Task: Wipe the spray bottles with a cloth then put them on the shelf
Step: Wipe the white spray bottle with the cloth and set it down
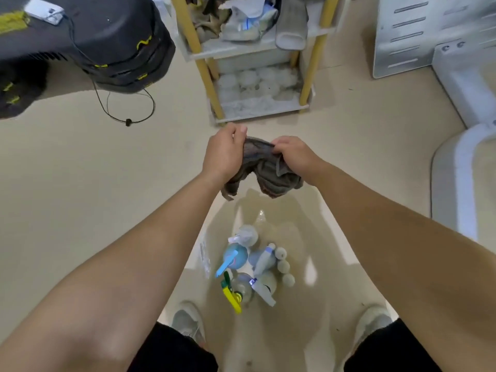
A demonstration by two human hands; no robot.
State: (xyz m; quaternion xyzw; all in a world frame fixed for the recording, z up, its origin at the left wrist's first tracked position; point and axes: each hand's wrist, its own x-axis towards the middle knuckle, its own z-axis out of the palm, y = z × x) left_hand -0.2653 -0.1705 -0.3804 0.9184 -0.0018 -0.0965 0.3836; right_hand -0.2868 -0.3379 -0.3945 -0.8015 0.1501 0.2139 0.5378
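Both hands, left hand [222, 154] and right hand [295, 154], clutch a bunched dark cloth [264, 170], their fingers curled into its folds. Several spray bottles [247, 267] stand clustered on the beige floor [107, 170] between the shoes [188, 322], too blurred to count. Bare floor lies open ahead to the yellow-posted shelf [249, 47], whose top is cut off.

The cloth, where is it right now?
The cloth hangs mid-frame in the head view, gripped by the left hand and right hand, above the spray bottles on the floor and in front of the shelf.
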